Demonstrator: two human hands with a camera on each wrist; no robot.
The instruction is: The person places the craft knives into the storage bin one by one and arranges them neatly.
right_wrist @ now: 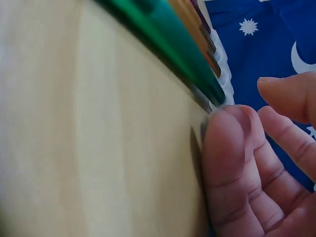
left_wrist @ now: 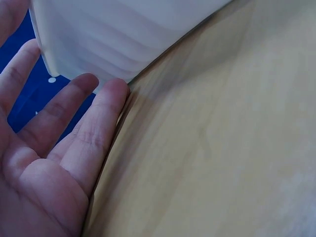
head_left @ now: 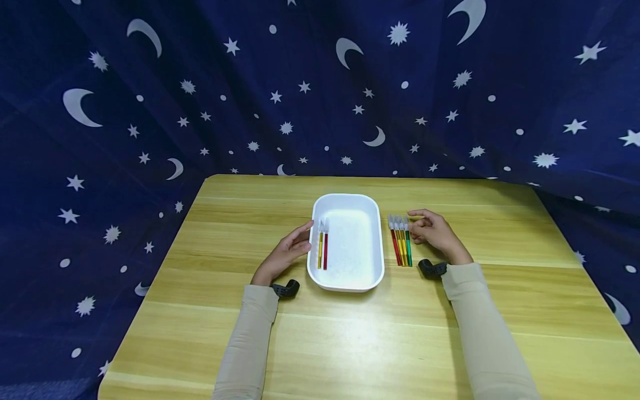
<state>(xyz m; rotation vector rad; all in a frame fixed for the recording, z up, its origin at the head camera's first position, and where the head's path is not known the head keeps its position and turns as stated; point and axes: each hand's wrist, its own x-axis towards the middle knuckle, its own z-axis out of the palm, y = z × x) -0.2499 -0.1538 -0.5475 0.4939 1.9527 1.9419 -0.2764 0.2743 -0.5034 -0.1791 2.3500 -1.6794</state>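
A white tray point(head_left: 356, 244) holds two slim craft knives with clear caps, a gold one point(head_left: 320, 253) and a red one point(head_left: 325, 253), side by side near its left wall. My left hand point(head_left: 290, 250) rests against the tray's left side, fingers extended along the outer wall point(left_wrist: 123, 34). To the right of the tray lies a row of several capped knives: red point(head_left: 396, 247), gold point(head_left: 402, 247) and green point(head_left: 408, 250). My right hand point(head_left: 432, 230) is beside this row, its fingertips point(right_wrist: 224, 131) at the capped end of the green knife point(right_wrist: 173, 44); the thumb stands apart.
Everything lies on a light wooden table point(head_left: 200, 328). A dark blue cloth point(head_left: 300, 72) with moons and stars hangs behind it. Each wrist wears a black camera mount, the left one point(head_left: 286, 289) near the tray's front left corner.
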